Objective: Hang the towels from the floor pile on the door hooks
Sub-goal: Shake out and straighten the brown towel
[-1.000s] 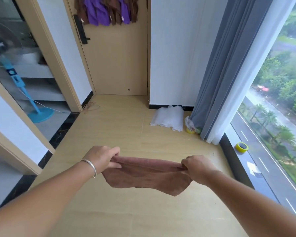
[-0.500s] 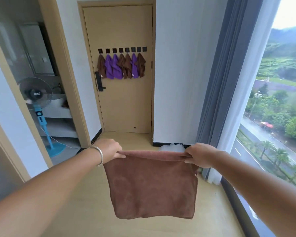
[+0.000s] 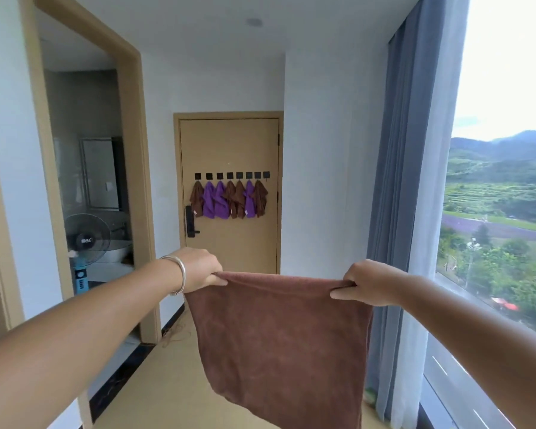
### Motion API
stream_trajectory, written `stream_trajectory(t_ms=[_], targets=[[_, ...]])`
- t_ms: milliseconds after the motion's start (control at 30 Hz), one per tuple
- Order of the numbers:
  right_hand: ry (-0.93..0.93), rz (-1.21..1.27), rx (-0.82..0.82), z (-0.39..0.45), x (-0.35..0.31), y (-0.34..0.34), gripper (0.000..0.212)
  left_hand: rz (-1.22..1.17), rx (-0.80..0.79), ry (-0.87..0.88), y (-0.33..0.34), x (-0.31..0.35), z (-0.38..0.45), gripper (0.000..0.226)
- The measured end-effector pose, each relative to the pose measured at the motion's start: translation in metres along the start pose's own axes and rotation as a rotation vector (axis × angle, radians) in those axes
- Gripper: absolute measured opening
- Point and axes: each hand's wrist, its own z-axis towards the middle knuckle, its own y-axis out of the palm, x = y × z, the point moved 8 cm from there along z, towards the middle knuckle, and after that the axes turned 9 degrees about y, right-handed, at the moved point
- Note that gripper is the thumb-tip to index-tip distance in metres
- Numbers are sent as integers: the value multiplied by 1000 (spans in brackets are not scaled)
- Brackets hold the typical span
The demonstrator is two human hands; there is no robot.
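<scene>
A brown towel (image 3: 285, 342) hangs spread out flat in front of me, held by its top edge. My left hand (image 3: 198, 269) grips the top left corner and my right hand (image 3: 369, 281) grips the top right corner. Straight ahead, at the end of the corridor, is a tan door (image 3: 229, 243) with a row of black hooks (image 3: 231, 175). Several brown and purple towels (image 3: 228, 199) hang from those hooks; the rightmost hook (image 3: 266, 174) is bare. The floor pile is out of view.
An open doorway on the left shows a blue standing fan (image 3: 85, 239). A grey curtain (image 3: 390, 212) and a sheer white one hang along the big window (image 3: 502, 212) on the right. A black door handle (image 3: 190, 222) sits left of the hung towels.
My view has lifted from the floor to the door. Both hands raised the brown towel and it unfolded from a bunched strip into a flat hanging sheet.
</scene>
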Motion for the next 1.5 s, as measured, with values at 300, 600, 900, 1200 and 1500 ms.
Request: stream_trajectory(t_ms=[300, 600, 900, 1200, 1500], targets=[[-35, -63, 67, 6, -5, -12, 29, 90, -4, -45, -16, 2, -1, 43], [-78, -303, 23, 64, -29, 1, 46, 69, -85, -107, 13, -48, 31, 47], [-122, -447, 76, 183, -97, -3, 47, 103, -55, -157, 43, -156, 87, 48], [-84, -378, 167, 287, -147, 11, 44, 149, 29, -232, 75, -255, 134, 46], [-47, -379, 239, 375, -168, 20, 50, 199, 195, -271, 103, -318, 176, 40]])
